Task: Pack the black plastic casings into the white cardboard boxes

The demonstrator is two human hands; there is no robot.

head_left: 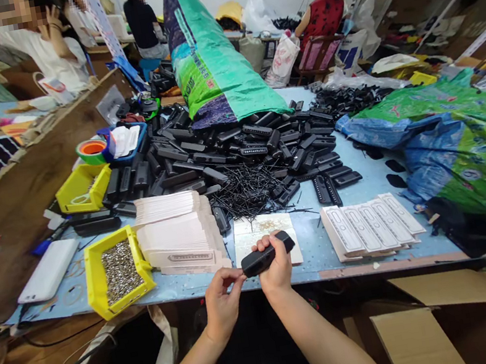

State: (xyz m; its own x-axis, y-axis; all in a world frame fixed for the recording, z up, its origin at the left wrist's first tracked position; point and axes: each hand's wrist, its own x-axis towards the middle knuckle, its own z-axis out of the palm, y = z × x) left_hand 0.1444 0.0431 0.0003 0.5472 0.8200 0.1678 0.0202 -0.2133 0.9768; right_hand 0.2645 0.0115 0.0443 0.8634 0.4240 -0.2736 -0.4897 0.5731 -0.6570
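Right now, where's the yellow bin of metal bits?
In the head view, the bin sits at the front of the table, left of the left hand, between a flat white object and stacked cards.

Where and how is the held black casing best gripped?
Grip the black casing, probably around its middle, from the near right, as the right hand does: its long, narrow body fits a closed hand, leaving its left end accessible to the left hand.

Head cam looks fwd & down over blue-topped workbench (313, 243), L hand (223, 301) & R hand (278, 268) close at 6 o'clock, printed sack (226, 62) farther at 12.
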